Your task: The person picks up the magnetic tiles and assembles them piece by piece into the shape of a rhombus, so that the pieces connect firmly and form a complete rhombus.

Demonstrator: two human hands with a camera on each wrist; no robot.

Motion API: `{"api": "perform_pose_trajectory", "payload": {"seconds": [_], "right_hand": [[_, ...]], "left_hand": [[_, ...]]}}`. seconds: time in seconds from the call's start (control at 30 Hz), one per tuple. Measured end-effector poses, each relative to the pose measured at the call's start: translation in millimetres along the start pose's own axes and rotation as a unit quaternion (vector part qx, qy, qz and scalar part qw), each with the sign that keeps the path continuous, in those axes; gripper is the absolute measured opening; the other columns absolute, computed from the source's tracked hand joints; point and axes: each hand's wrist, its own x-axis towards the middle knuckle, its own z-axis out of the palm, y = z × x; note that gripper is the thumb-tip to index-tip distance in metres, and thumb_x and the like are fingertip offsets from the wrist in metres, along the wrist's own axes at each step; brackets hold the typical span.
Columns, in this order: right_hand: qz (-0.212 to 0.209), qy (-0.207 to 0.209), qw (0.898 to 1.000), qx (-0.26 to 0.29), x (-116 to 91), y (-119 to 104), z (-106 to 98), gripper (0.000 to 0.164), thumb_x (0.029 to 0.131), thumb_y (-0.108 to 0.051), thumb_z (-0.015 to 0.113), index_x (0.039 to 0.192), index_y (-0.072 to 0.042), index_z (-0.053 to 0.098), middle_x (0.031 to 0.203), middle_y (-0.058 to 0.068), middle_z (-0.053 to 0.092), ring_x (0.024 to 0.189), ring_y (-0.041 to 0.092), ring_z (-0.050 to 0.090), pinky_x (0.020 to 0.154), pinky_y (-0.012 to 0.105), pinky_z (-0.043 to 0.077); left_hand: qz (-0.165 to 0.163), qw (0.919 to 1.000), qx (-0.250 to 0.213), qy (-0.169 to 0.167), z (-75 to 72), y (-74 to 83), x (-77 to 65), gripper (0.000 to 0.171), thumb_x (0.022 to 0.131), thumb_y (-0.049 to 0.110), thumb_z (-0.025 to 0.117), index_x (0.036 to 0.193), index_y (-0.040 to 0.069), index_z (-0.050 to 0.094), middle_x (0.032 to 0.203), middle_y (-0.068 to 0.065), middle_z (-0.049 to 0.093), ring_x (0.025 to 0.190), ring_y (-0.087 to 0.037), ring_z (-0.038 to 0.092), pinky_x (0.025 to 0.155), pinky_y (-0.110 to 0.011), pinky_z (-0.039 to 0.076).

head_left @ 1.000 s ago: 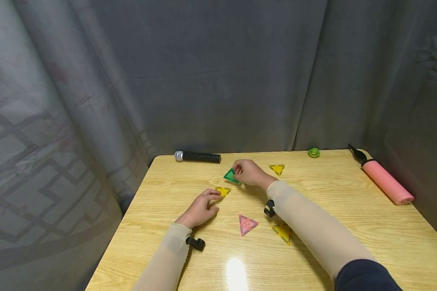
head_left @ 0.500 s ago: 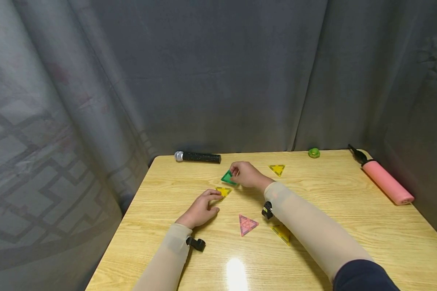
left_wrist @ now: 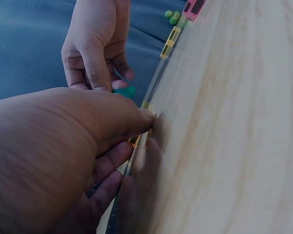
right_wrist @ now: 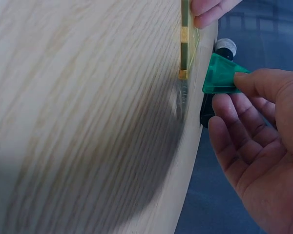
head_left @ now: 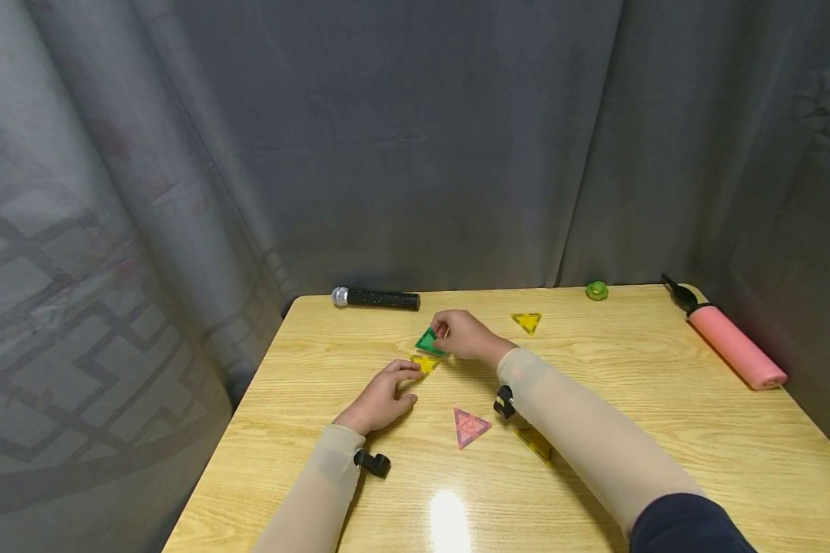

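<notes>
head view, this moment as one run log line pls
right hand: pinches green tile | left hand: touches yellow tile | pink tile: flat on table, untouched | mic: at table's far side

Grey curtains (head_left: 415,153) behind and beside a wood-grained table (head_left: 664,369) (one white glare (head_left: 449,522) on top)

Place: looked like a curtained-off recording corner | Signs: grey curtains (head_left: 415,153) hung behind and beside a wood-grain table (head_left: 664,384); small black cameras (head_left: 373,463) sat on beige sleeves (head_left: 595,430) | Building: type could not be told
</notes>
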Motion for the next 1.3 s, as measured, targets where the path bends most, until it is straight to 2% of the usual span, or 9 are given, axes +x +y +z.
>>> {"api": "perform_pose_trajectory", "payload": {"seconds": [0.23, 0.67, 0.87, 1.0, 1.3], "right_hand": [[0.008, -0.002, 1.0, -0.011, -0.4, -2.9, 1.1, 0.012, 0.095, -0.01, 0.078, 0.102, -0.011, 0.067, 0.091, 0.001, 0.064, 0.078, 0.018, 0.058, 0.068, 0.031, 0.05], [0.004, -0.016, 1.0, -0.02, 0.7, -0.8, 4.7, 0.012, 0.096, -0.012, 0.077, 0.104, -0.013, 0.068, 0.091, -0.001, 0.064, 0.079, 0.017, 0.06, 0.07, 0.031, 0.051], [0.001, -0.037, 0.999, -0.019, 0.7, -1.0, 5.8, 0.011, 0.096, -0.012, 0.077, 0.103, -0.014, 0.069, 0.091, -0.001, 0.065, 0.082, 0.017, 0.061, 0.073, 0.032, 0.054], [0.013, -0.055, 0.998, -0.027, 0.7, 1.3, 6.4, 0.011, 0.095, -0.013, 0.079, 0.101, -0.014, 0.069, 0.091, -0.002, 0.065, 0.084, 0.015, 0.06, 0.076, 0.031, 0.053], [0.019, -0.074, 0.996, -0.045, 0.3, 5.1, 9.0, 0.008, 0.094, -0.007, 0.078, 0.095, -0.012, 0.072, 0.085, 0.0, 0.064, 0.078, 0.015, 0.058, 0.072, 0.031, 0.05]], "left_hand": [[0.008, 0.9999, -0.003, 0.005, -0.2, 0.4, 0.2, 0.042, 0.099, 0.006, 0.071, 0.141, 0.004, 0.064, 0.15, -0.006, 0.052, 0.143, -0.026, 0.045, 0.118, -0.045, 0.04], [0.007, 1.0, -0.006, 0.003, 0.0, -0.1, 0.4, 0.043, 0.099, 0.006, 0.071, 0.141, 0.004, 0.064, 0.149, -0.004, 0.052, 0.143, -0.025, 0.046, 0.118, -0.043, 0.04], [0.005, 0.9999, -0.009, -0.001, 0.3, -0.6, 0.1, 0.043, 0.1, 0.008, 0.071, 0.142, 0.006, 0.064, 0.151, -0.004, 0.051, 0.145, -0.024, 0.044, 0.119, -0.042, 0.038], [0.011, 0.9999, -0.006, 0.001, 0.6, -0.5, 0.2, 0.043, 0.099, 0.007, 0.07, 0.142, 0.005, 0.064, 0.15, -0.005, 0.052, 0.145, -0.025, 0.044, 0.119, -0.044, 0.039], [0.02, 0.9997, -0.003, 0.01, 1.5, 0.3, -1.0, 0.043, 0.098, 0.005, 0.071, 0.14, 0.004, 0.064, 0.149, -0.007, 0.053, 0.143, -0.027, 0.046, 0.118, -0.044, 0.04]]}}
